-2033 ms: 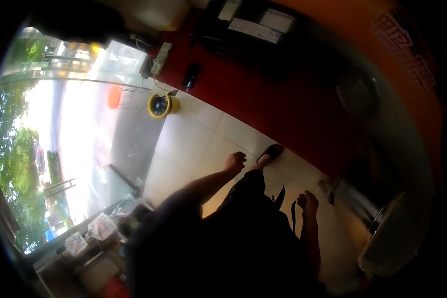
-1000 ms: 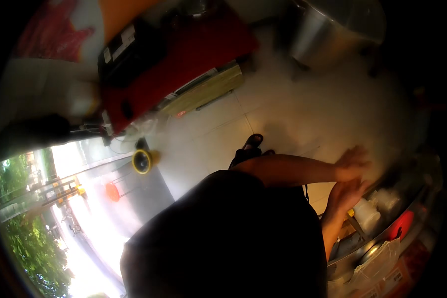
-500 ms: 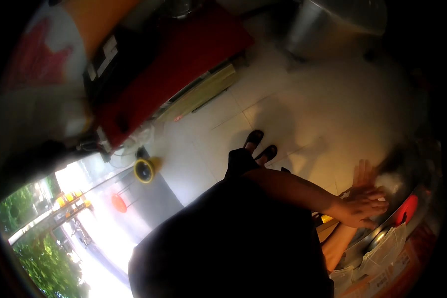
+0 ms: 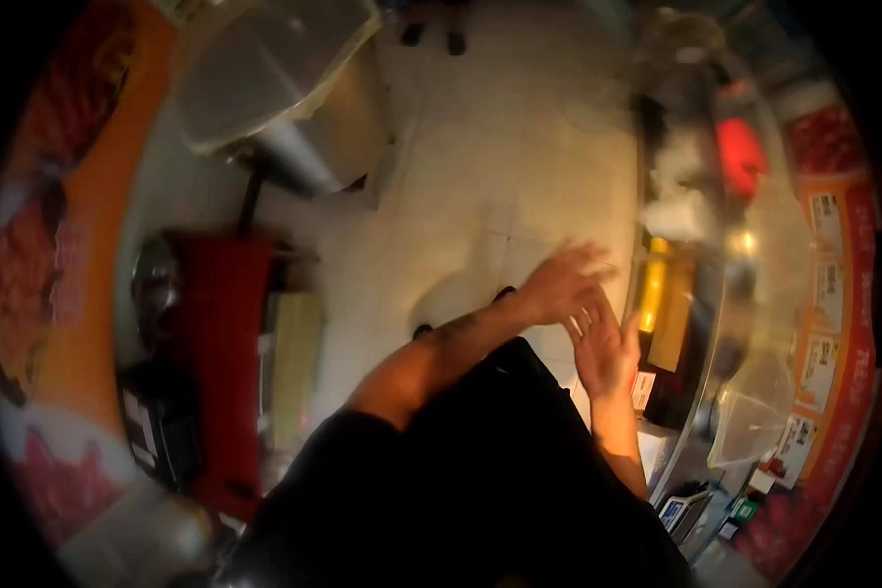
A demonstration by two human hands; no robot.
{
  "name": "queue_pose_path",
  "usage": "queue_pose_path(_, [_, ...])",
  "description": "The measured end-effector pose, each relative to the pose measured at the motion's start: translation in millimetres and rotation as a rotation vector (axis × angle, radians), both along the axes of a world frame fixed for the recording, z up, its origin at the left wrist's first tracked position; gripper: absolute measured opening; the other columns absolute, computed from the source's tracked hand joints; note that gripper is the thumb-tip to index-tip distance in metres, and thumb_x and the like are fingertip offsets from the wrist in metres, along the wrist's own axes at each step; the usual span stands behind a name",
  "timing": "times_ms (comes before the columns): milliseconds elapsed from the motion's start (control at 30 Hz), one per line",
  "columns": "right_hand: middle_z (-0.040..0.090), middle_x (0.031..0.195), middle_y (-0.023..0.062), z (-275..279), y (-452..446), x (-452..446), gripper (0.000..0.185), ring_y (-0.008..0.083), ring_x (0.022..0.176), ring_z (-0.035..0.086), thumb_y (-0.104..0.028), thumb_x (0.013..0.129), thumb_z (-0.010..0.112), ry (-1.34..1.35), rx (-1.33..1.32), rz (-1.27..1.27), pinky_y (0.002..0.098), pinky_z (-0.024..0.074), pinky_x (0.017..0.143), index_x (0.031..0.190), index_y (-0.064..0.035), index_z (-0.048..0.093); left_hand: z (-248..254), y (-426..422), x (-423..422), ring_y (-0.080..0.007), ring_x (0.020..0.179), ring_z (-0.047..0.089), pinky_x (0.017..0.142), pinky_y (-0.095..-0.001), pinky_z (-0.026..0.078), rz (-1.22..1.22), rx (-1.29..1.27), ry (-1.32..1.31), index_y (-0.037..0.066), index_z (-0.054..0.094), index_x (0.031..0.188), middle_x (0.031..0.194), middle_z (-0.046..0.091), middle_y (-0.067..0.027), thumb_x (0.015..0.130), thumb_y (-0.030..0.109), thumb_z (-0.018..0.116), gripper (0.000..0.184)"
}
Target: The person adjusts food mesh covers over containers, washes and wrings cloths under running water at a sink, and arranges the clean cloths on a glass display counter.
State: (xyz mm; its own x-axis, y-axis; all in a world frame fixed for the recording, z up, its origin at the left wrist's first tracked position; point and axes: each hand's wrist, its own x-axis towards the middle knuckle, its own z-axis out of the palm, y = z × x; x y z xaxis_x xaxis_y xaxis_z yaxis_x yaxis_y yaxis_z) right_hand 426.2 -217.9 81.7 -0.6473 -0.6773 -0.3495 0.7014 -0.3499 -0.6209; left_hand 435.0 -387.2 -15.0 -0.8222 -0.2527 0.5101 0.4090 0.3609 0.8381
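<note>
My left hand [image 4: 563, 282] reaches across from the left, its fingers spread and somewhat blurred. Just below and to the right is my right hand [image 4: 604, 353], raised with the palm showing and the thumb apart from the fingers. The fingers of the two hands overlap in view; whether they touch, I cannot tell. No object shows in either hand. Nearest to the right hand, on the counter side, are a yellow cylinder-shaped item [image 4: 655, 284] and a brown box-like item [image 4: 672, 318]. Blurred white material [image 4: 681, 211] lies beyond them.
A counter with a clear plastic cover [image 4: 755, 416] runs along my right, with a red item [image 4: 740, 155] farther up. To the left stand a red table [image 4: 227, 363] and a large metal container with a clear liner [image 4: 338, 137]. Another person's feet [image 4: 433, 37] show at the top.
The view has swung round, so the bright doorway is gone and the counter shows more fully. My left hand, earlier lying across my right, has shifted so that mainly the fingers overlap.
</note>
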Motion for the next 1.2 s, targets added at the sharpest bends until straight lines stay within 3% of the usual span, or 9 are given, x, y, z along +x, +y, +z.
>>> queue_pose_path(100, [0.061,0.133,0.0247,-13,48,-43,0.075,0.0369,0.115,0.064,-0.06,0.102,0.041,0.194,-0.049,0.125,0.0455,0.0474,0.102,0.134,0.0062,0.055,-84,-58,-1,-0.0343,0.126,0.054,0.107,-0.053,0.039,0.078,0.044,-0.512,0.013,0.07,0.119,0.128,0.063,-0.0141,0.09,0.038,0.064,0.039])
queue_pose_path(200, [0.07,0.118,0.0222,-23,62,-91,0.042,0.0279,0.099,0.071,-0.028,0.102,0.056,0.435,0.555,-0.028,0.0373,0.0546,0.088,0.126,0.0063,0.063,-201,-141,59,-0.0339,0.119,0.059,0.103,-0.0502,0.044,0.098,-0.146,-1.021,0.011,0.07,0.117,0.123,0.066,-0.0152,0.093,0.036,0.06,0.036])
queue_pose_path(267, [0.072,0.114,0.0197,-96,86,-147,0.042,0.0273,0.098,0.072,-0.03,0.1,0.058,0.553,0.819,-0.037,0.0359,0.0548,0.085,0.122,0.0053,0.065,-265,-192,125,-0.0337,0.115,0.062,0.1,-0.0483,0.047,-0.059,-0.503,-1.237,0.01,0.07,0.115,0.119,0.068,-0.0159,0.094,0.034,0.057,0.035])
queue_pose_path(333, [0.074,0.106,0.0177,-119,110,-157,0.039,0.0277,0.094,0.072,-0.03,0.095,0.064,0.645,1.169,0.02,0.0354,0.0552,0.08,0.117,0.002,0.068,-264,-219,194,-0.033,0.095,0.067,0.083,-0.0492,0.054,-0.258,-1.055,-1.273,0.013,0.071,0.106,0.102,0.07,-0.013,0.092,0.033,0.059,0.027])
queue_pose_path(467, [0.073,0.099,0.0178,-138,116,-246,0.036,0.036,0.09,0.07,-0.032,0.089,0.068,0.755,1.312,0.196,0.0429,0.0548,0.079,0.108,-0.002,0.07,-187,-212,197,-0.0319,0.098,0.066,0.086,-0.048,0.052,-0.047,-0.422,-1.829,0.012,0.068,0.111,0.106,0.068,-0.0133,0.094,0.033,0.058,0.029])
queue_pose_path(667, [0.074,0.102,0.0166,-168,60,-350,0.036,0.0352,0.095,0.07,-0.031,0.089,0.069,0.841,1.309,0.466,0.0419,0.0553,0.084,0.114,-0.005,0.071,-163,-197,103,-0.0304,0.104,0.063,0.09,-0.0462,0.051,0.162,0.007,-1.725,0.011,0.065,0.117,0.112,0.066,-0.0137,0.097,0.033,0.056,0.031])
queue_pose_path(867, [0.073,0.099,0.0168,-197,-45,-463,0.033,0.0372,0.094,0.069,-0.032,0.089,0.068,0.942,1.18,0.391,0.0445,0.0547,0.082,0.108,-0.0046,0.071,-190,-259,-27,-0.0288,0.11,0.061,0.094,-0.0445,0.049,0.054,0.021,-1.612,0.01,0.062,0.124,0.119,0.063,-0.0141,0.1,0.033,0.054,0.034])
queue_pose_path(1067, [0.072,0.103,0.0176,-184,-116,-538,0.035,0.0375,0.099,0.067,-0.031,0.088,0.066,0.704,1.332,0.234,0.0433,0.0528,0.088,0.111,-0.0053,0.071,-197,-427,-182,-0.0272,0.116,0.058,0.098,-0.0427,0.047,-0.299,-0.431,-1.511,0.009,0.059,0.13,0.125,0.06,-0.0145,0.102,0.033,0.052,0.037])
queue_pose_path(1200, [0.072,0.11,0.0182,-164,-100,-542,0.037,0.0342,0.103,0.068,-0.029,0.087,0.068,0.546,1.295,0.07,0.0408,0.0529,0.091,0.116,-0.0055,0.071,-197,-521,-312,-0.0262,0.12,0.057,0.1,-0.0415,0.046,-0.679,-1.047,-1.015,0.008,0.057,0.135,0.129,0.059,-0.0148,0.104,0.033,0.051,0.039])
